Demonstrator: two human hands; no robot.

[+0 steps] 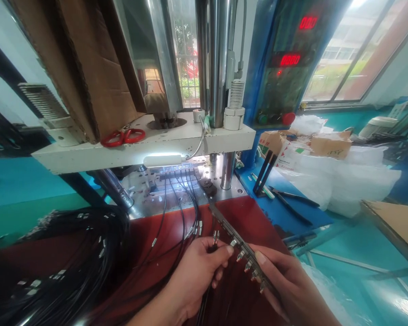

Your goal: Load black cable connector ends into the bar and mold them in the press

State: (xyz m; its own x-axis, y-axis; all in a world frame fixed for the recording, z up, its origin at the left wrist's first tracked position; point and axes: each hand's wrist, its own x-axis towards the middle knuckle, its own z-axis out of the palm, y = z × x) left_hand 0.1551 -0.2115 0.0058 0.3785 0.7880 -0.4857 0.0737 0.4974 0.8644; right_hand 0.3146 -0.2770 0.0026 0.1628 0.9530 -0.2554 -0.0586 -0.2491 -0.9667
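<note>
My left hand (199,269) is closed around a few black cables whose metal terminals (216,235) stick up above the fingers. Its thumb and index finger meet at a metal end beside a long dark metal strip (226,226). My right hand (287,276) grips the near part of this strip, thumb on top. Several small metal terminals (247,266) line the strip's left edge. The strip slants away toward the press bed (144,192). Over the red work surface (255,217) run several black cables (182,210) from the lit fixture in the press.
A large bundle of black cables (102,267) lies at left. Red-handled scissors (124,136) and a cardboard box (88,68) sit on the white press plate (190,145). Black pliers (292,203) rest on the blue surface at right, near plastic bags (316,176).
</note>
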